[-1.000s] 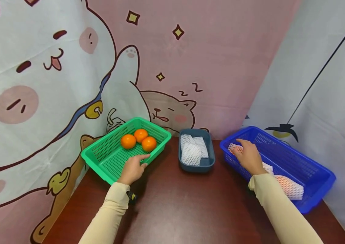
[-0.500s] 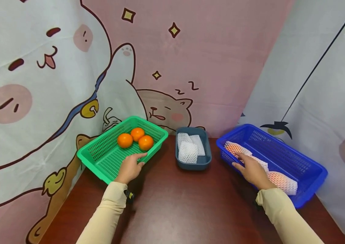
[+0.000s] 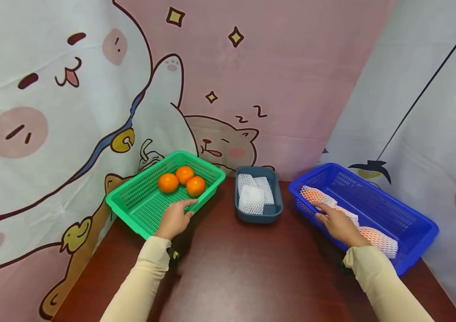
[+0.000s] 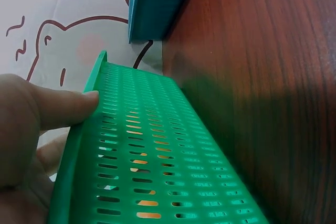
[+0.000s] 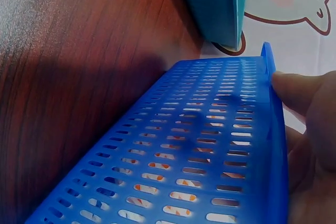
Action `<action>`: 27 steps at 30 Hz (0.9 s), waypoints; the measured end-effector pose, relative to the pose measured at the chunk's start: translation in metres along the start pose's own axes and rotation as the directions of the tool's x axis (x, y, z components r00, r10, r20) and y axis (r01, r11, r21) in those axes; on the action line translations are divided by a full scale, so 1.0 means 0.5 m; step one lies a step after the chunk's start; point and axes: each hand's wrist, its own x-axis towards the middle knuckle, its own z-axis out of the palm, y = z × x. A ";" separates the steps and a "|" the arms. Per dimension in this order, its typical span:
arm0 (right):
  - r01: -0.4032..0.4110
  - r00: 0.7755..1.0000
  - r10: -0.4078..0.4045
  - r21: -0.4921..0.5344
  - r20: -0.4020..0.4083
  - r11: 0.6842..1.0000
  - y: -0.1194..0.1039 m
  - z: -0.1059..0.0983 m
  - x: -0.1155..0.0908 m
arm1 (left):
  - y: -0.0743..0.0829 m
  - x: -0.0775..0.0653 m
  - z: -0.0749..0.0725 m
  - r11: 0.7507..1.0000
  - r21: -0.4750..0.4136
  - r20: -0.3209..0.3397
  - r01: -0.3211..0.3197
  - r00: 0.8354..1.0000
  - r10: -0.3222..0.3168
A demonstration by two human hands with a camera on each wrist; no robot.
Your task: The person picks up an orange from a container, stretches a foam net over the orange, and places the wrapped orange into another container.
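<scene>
Left hand [image 3: 173,219] pinches green basket [image 3: 144,215] by rim, oranges [image 3: 184,177] inside; right hand [image 3: 341,227] pinches blue basket [image 3: 389,206] by rim, netted fruit [image 3: 378,241] along near side. Uneven pull might tilt either, rolling fruit onto desk [image 3: 248,273].

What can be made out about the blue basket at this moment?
The blue basket is long and open-topped, apparently plastic, with rows of slots through its walls and a smooth rim. It sits upright on the reddish-brown table, slanted so its right end lies nearer the person. White-netted, orange-tinted bundles lie inside along the near wall. The right hand holds the near rim, thumb outside, fingers inside.
</scene>
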 end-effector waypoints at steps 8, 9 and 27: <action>0.003 1.000 -0.003 -0.016 0.018 1.000 0.010 0.000 -0.003 | 0.003 0.015 -0.031 0.994 -0.102 0.134 0.035 0.991 -0.021; 0.005 1.000 -0.005 -0.019 0.013 1.000 0.009 0.001 -0.002 | 0.004 0.019 -0.042 0.993 -0.112 0.138 0.038 0.990 -0.022; 0.015 1.000 -0.015 -0.020 0.006 1.000 -0.004 -0.004 -0.003 | -0.139 0.168 -0.145 0.994 0.106 0.112 0.016 0.993 -0.028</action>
